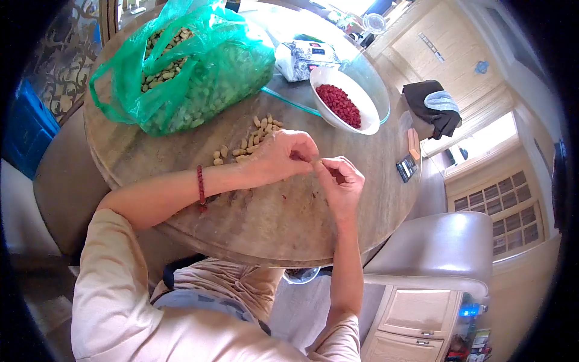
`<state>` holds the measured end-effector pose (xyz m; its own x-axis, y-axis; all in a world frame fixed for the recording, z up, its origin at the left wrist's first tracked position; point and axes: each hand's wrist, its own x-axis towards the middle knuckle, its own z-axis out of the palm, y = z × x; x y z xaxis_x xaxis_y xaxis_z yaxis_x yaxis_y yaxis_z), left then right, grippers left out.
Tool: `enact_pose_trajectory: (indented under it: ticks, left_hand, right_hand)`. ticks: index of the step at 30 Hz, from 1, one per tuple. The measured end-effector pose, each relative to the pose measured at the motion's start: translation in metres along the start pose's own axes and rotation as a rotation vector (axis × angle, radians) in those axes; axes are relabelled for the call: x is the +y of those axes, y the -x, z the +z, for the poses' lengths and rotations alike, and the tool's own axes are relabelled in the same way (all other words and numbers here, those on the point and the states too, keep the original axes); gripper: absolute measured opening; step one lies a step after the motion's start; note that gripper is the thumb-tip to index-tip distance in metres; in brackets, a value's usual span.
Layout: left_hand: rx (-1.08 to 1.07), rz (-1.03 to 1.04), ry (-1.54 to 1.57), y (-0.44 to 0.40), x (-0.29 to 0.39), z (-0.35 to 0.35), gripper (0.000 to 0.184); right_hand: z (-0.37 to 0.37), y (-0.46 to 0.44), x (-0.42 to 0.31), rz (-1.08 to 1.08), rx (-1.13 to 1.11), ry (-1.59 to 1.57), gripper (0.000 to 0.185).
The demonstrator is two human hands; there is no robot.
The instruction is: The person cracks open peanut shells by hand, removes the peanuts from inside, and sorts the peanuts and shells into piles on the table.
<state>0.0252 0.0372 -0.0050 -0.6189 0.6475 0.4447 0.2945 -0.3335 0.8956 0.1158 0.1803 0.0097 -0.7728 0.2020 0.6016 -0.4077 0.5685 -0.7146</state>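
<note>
Above the table, my left hand [282, 158] and my right hand [341, 186] meet fingertip to fingertip, both closed in a pinch. Between them is a small tan peanut [315, 161], mostly covered by the fingers. Unshelled peanuts [259, 128] lie in a loose pile just beyond my left hand. Farther back, a white bowl [369, 120] holds shelled red-skinned peanuts [339, 106]. At the back left stands a large green plastic bag [232, 66], its top open on many more peanuts in their shells.
The round wooden table [241, 226] has a few red skin bits near my hands. Behind the bowl sits a white patterned packet [307, 57]. A dark phone-like item [406, 168] lies at the right edge. A padded chair [437, 247] and a bin [301, 276] are close by.
</note>
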Motion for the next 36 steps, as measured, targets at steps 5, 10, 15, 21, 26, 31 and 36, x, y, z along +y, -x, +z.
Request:
enact_pose_trajectory:
  ticks: [5, 10, 15, 21, 26, 31, 36]
  left_hand:
    - [-0.147, -0.015, -0.015, 0.0, 0.007, -0.003, 0.021]
    - [-0.2, -0.032, -0.004, 0.001, 0.011, -0.005, 0.019]
    - [-0.252, 0.001, -0.098, -0.002, 0.015, -0.009, 0.019]
    - [-0.169, 0.009, -0.156, -0.002, 0.012, -0.01, 0.015]
    - [-0.076, 0.02, -0.088, -0.002, 0.01, -0.008, 0.012]
    - [-0.008, 0.072, -0.154, 0.002, 0.011, -0.004, 0.008]
    - [0.018, 0.068, -0.159, 0.002, 0.013, -0.003, 0.007]
  right_hand:
    - [-0.004, 0.004, 0.0, -0.044, -0.007, 0.168, 0.014]
    - [-0.002, 0.007, -0.006, -0.062, -0.045, 0.235, 0.015]
    - [-0.003, 0.008, -0.008, -0.065, -0.087, 0.251, 0.014]
    - [0.001, 0.006, -0.003, -0.071, -0.061, 0.144, 0.006]
    - [0.005, 0.009, -0.007, -0.012, -0.002, 0.142, 0.008]
    - [0.007, 0.013, -0.004, 0.042, 0.007, 0.062, 0.008]
    - [0.011, 0.014, -0.011, 0.123, -0.011, -0.101, 0.011]
